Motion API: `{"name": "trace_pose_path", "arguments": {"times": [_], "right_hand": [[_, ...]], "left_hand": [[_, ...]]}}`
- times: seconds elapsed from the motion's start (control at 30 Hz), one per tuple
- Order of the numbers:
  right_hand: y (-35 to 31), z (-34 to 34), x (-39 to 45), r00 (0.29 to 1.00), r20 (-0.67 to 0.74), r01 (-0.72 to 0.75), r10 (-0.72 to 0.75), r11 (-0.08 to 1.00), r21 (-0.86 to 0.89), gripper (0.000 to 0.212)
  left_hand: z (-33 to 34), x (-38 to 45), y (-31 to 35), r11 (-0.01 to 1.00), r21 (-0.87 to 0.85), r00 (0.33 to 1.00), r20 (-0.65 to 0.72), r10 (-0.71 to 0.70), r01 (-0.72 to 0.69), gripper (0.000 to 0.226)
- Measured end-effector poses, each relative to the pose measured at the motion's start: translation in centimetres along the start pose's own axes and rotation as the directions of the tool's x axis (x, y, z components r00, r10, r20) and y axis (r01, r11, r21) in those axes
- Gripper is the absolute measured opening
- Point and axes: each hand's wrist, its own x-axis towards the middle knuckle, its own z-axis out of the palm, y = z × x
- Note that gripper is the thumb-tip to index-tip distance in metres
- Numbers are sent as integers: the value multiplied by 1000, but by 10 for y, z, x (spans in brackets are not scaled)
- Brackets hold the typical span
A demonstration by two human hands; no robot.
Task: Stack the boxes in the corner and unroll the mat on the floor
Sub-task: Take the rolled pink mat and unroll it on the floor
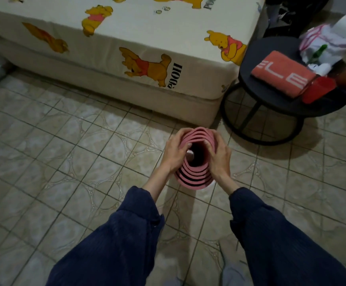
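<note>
A pink rolled mat (pixel 194 178) is held upright in front of me, its open end facing the camera so the spiral of layers and the dark hollow core show. My left hand (pixel 174 153) grips its left side, with the thumb over the rim. My right hand (pixel 219 155) grips its right side, fingers curled over the top edge. Both arms wear dark blue sleeves. No boxes are in view.
A bed (pixel 126 48) with a cartoon-bear sheet fills the far side. A round black side table (pixel 271 100) at the right carries a coral towel (pixel 281 73), a red object and crumpled bags. Beige tiled floor (pixel 75 151) spreads left and in front.
</note>
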Motion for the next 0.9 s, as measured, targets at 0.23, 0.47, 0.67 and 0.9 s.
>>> {"name": "trace_pose_path", "arguments": {"times": [0.23, 0.47, 0.67, 0.9], "right_hand": [[28, 44, -37, 999, -48, -26, 23, 999, -48, 33], [24, 35, -89, 994, 80, -68, 73, 996, -59, 41], [32, 46, -154, 969, 164, -159, 185, 974, -160, 53], [45, 77, -206, 951, 179, -200, 251, 945, -259, 59]], "left_hand": [[-3, -24, -58, 996, -20, 996, -36, 82, -83, 33], [-6, -66, -73, 979, 151, 985, 122, 121, -139, 51], [-6, -127, -94, 951, 285, 967, 251, 47, -120, 66], [-12, -167, -152, 918, 336, 925, 372, 74, -209, 72]]}}
